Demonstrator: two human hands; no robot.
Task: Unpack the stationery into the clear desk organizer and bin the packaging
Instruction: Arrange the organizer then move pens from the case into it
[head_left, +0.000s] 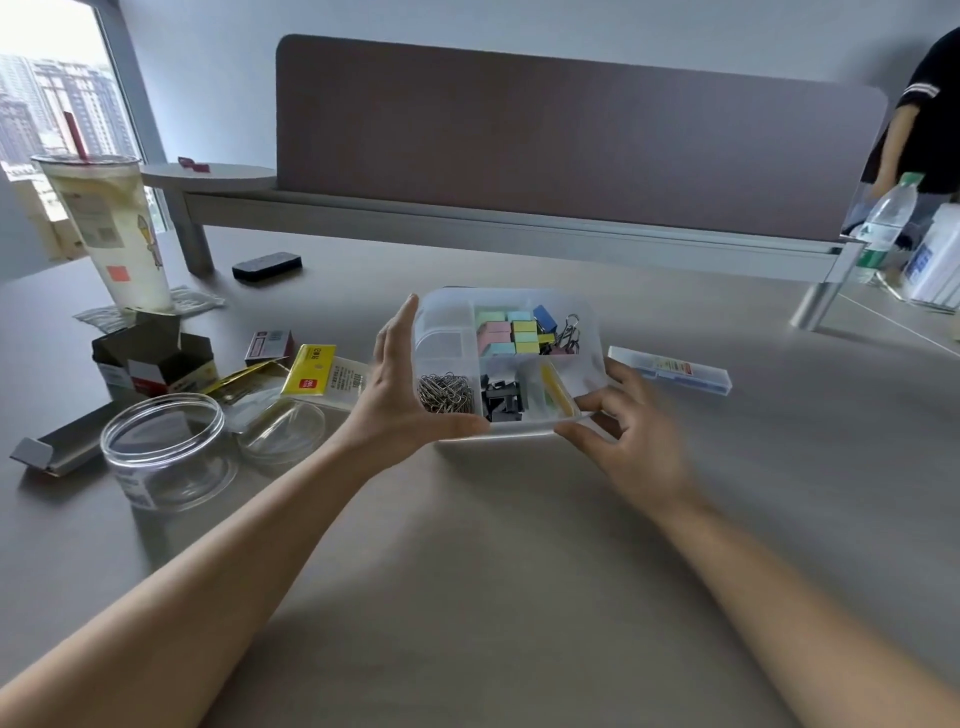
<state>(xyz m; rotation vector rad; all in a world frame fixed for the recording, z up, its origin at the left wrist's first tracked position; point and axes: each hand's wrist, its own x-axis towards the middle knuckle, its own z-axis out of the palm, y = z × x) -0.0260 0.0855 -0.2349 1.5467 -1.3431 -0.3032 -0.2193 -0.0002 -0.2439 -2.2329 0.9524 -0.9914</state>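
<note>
The clear desk organizer (448, 307) sits mid-desk with coloured binder clips (517, 332), a heap of silver paper clips (447, 393), black clips (503, 400) and a yellow item (551, 382) in its compartments. My left hand (400, 384) lies flat against its left side, fingers straight, thumb along the front rim. My right hand (634, 431) is at the front right corner, blurred, its fingertips touching the rim. Empty packaging lies to the left: a yellow-headed blister pack (311, 370), an open cardboard box (153, 358), a clear round jar (166, 449) and its lid (283, 431).
A drink cup with a straw (111, 228) stands far left. A black eraser (266, 266), a small staple box (270, 345), a grey sleeve (62, 447), a clear pen case (670, 369) and a water bottle (885, 223) are about. A partition (571, 140) bounds the back. A person (919, 114) stands far right.
</note>
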